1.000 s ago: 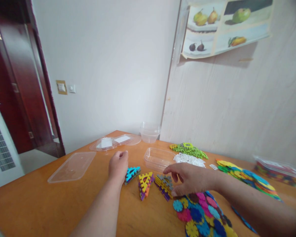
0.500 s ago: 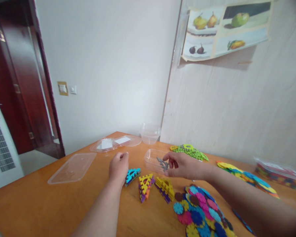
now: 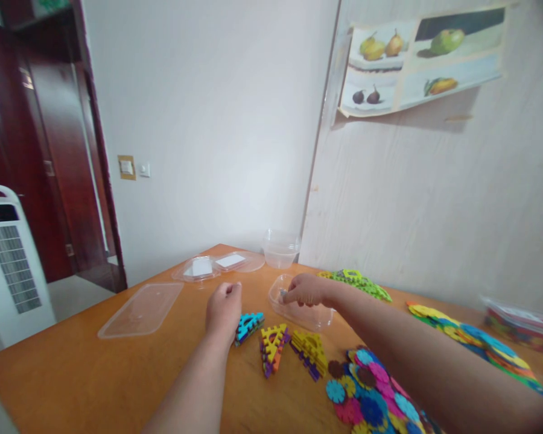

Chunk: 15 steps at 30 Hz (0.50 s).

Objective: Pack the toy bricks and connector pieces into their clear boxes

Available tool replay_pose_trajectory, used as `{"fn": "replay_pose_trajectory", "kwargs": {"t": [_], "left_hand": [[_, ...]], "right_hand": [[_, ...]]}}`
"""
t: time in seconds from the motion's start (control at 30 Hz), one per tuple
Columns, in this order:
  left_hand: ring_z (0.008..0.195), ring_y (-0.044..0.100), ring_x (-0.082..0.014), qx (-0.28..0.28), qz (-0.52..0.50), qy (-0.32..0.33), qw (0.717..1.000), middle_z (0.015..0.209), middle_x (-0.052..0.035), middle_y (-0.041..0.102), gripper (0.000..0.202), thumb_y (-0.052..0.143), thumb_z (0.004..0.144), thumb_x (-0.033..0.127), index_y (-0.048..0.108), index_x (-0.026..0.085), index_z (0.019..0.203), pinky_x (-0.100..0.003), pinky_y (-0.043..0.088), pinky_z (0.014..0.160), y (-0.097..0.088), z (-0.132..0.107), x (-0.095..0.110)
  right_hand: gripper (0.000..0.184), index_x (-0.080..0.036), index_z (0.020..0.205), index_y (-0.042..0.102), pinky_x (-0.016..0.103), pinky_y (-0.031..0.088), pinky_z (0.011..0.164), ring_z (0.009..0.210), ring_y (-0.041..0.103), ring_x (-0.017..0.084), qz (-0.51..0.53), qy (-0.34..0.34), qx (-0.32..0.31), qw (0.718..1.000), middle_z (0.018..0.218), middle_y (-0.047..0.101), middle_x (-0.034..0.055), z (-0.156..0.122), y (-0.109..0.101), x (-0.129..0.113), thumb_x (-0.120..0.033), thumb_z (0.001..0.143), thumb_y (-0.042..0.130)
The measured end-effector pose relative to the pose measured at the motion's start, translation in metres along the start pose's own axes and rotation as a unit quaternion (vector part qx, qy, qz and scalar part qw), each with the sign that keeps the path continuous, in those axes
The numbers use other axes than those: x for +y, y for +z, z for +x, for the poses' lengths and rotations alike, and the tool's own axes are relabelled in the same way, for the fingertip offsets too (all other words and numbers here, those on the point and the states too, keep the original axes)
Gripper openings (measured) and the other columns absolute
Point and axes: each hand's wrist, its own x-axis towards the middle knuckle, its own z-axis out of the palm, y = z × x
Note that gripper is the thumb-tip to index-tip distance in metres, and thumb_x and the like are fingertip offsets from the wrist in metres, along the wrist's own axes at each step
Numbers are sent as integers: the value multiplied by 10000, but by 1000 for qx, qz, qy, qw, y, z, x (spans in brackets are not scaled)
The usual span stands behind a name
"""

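One orange-brown wooden bench (image 3: 72, 374) fills the lower view, set in a corner of pale walls. Far left of the clear rectangular container (image 3: 314, 319) stand a white heater (image 3: 9, 265) and a dark red door (image 3: 49, 157). Nearer to it lies a flat clear lid (image 3: 140, 309). The left hand (image 3: 225, 307), just left of the container, rests curled in a loose fist beside a blue triangle stack (image 3: 248, 325). The right hand (image 3: 305, 290) hovers over the container's far left end, fingertips pinched on a small grey piece (image 3: 282, 293). The piece is mostly hidden, so I cannot tell which way it points. The container sits open side up, its long axis running from far left to near right. Right of it, flower discs (image 3: 366, 392) are cut off by the lower edge.
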Motion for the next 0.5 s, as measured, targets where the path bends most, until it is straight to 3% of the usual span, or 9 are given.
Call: {"fn": "replay_pose_trajectory", "kwargs": {"t": [0.13, 0.3, 0.5], "left_hand": [[668, 608, -202, -7, 0, -4, 1000, 750, -36, 707, 354, 524, 797, 536, 662, 212, 761, -279, 380, 591, 1, 2, -3], [675, 612, -205, -4, 7, -5, 1000, 754, -37, 707, 351, 522, 798, 540, 661, 220, 756, -281, 377, 586, 0, 3, -3], [670, 611, -204, -5, 7, -7, 1000, 756, -38, 712, 352, 528, 795, 544, 663, 221, 756, -284, 375, 588, 0, 2, -3]], "right_hand": [[434, -149, 688, 673, 219, 319, 431, 464, 490, 105, -12, 19, 0, 1000, 599, 636, 37, 6, 2, 1, -583, 695, 663], [361, -142, 610, 646, 226, 406, 468, 496, 568, 125, -29, 33, 17, 999, 640, 685, 69, 6, 9, -1, -488, 708, 673], [358, -133, 674, 690, 210, 430, 471, 488, 589, 124, -53, 26, 31, 998, 657, 708, 85, 9, 16, 2, -442, 810, 572]]}}
